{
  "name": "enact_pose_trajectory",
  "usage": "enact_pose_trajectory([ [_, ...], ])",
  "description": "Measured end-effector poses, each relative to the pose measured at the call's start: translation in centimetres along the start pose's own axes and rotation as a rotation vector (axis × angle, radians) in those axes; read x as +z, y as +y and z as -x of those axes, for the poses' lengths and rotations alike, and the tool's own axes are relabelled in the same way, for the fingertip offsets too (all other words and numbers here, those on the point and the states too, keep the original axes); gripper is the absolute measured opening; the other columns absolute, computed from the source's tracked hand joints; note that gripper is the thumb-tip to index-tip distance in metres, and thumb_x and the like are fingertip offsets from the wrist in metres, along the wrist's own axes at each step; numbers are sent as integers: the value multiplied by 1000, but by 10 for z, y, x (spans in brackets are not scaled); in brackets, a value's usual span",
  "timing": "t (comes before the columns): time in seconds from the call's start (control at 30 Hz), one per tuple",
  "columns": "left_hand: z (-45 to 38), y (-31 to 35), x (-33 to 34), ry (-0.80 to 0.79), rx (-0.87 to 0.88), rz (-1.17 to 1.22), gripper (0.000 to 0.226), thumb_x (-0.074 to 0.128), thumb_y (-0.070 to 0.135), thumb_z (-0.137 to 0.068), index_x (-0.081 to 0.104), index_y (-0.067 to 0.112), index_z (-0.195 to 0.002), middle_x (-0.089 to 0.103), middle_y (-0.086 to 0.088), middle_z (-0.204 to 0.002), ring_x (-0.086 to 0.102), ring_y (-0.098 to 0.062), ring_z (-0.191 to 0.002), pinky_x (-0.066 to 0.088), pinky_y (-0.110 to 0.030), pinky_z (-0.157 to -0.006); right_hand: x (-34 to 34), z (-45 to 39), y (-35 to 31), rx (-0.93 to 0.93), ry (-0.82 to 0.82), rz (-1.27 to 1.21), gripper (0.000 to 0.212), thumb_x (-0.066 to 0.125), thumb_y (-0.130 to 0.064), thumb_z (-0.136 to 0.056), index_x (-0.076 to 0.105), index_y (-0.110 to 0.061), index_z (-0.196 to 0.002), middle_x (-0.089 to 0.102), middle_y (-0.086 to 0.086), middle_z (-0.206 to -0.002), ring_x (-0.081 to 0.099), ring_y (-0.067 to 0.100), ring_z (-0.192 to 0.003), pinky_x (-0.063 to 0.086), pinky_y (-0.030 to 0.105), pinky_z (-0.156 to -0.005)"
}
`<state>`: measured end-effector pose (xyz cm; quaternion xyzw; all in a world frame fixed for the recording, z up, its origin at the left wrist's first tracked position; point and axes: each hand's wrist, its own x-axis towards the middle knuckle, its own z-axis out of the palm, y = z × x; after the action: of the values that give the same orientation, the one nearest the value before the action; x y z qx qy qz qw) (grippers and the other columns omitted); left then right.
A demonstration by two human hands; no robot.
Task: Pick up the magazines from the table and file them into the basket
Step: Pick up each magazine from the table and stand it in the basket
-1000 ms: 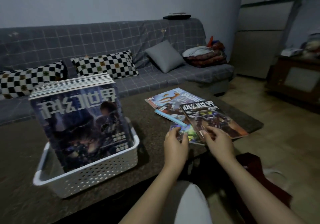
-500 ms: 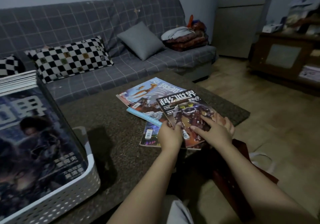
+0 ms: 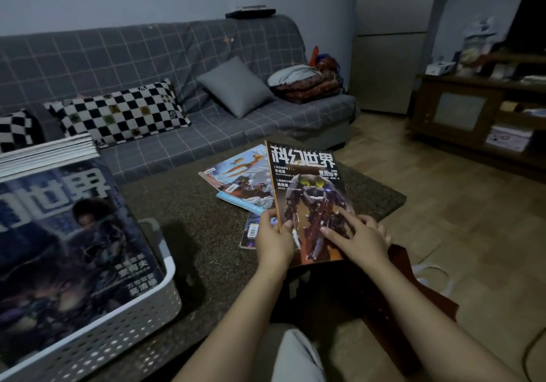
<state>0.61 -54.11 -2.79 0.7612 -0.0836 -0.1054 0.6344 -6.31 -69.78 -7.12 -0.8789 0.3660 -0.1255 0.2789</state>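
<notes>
A magazine with a robot on its cover is tilted up off the dark table. My left hand pinches its lower left edge at the spine. My right hand lies on the lower right of the cover, fingers stretched across it. Under and behind it, other magazines lie flat on the table, overlapping. At the left stands a white perforated basket with several magazines filed upright in it.
A grey checked sofa with checkerboard and grey cushions runs behind the table. A wooden cabinet stands at the right over a tiled floor. A dark red bag lies by my right forearm.
The robot-cover magazine has been lifted from flat on the pile to tilted upright. My left hand moved onto its spine edge. The view shifted slightly left.
</notes>
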Motion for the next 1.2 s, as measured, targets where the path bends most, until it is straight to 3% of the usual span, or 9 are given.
enact_pose_trajectory([
  [0.1,24,12,-34,-20,128,27,22,51,14,-93,51,36,-97,68,-2,-98,68,-22,-89,55,-47,-80,-6,24,-22,-63,-65,-394,78,63,-65,-70,31,-47,-138,39,5,-142,37,27,-130,33,46,-108],
  [0.23,51,28,-89,77,366,-13,29,54,6,-90,53,35,-97,69,4,-94,66,-6,-84,52,-29,-75,-20,58,-65,-227,-91,-785,72,67,-36,-80,29,-42,-140,47,-3,-138,50,18,-122,43,45,-102],
  [0.37,73,39,-149,150,398,36,28,49,10,-94,51,37,-96,69,0,-97,68,-14,-85,55,-33,-70,-26,85,-110,-311,-76,-914,65,61,-19,-87,30,-46,-137,60,-8,-114,61,11,-102,51,27,-77],
  [0.53,96,43,-219,299,460,47,22,47,19,-96,50,41,-98,66,1,-101,66,-16,-89,56,-43,-76,-22,119,-171,-412,-114,-923,59,57,-13,-90,34,-37,-139,63,-1,-102,65,3,-88,52,17,-70],
  [0.63,108,43,-254,398,489,110,17,49,25,-96,53,41,-94,69,7,-89,67,-4,-76,56,-28,-62,-13,139,-203,-481,-120,-908,52,57,-10,-90,40,-28,-135,62,6,-98,63,-6,-76,47,7,-61],
  [0.93,112,30,-329,652,485,208,14,58,24,-91,62,33,-101,69,1,-100,67,-12,-91,55,-27,-72,26,172,-275,-580,-188,-985,25,60,-4,-86,50,-20,-103,60,0,-88,63,7,-78,51,13,-61],
  [1.07,98,23,-350,688,406,175,17,66,20,-85,64,27,-101,64,-7,-110,64,-20,-100,54,-42,-87,38,168,-295,-588,-159,-960,26,62,-7,-85,50,-26,-98,61,1,-92,62,14,-81,52,22,-66],
  [1.13,94,18,-355,723,389,140,24,69,15,-82,64,29,-101,64,-4,-108,64,-17,-98,55,-34,-83,44,165,-301,-583,-156,-906,27,62,-9,-85,50,-32,-93,62,0,-94,62,16,-82,52,29,-70],
  [1.2,92,10,-359,756,378,56,33,71,14,-80,66,29,-109,64,1,-101,62,-4,-88,52,-17,-70,54,163,-301,-570,-154,-852,31,62,-9,-85,47,-36,-88,61,-7,-89,61,10,-78,49,24,-64],
])
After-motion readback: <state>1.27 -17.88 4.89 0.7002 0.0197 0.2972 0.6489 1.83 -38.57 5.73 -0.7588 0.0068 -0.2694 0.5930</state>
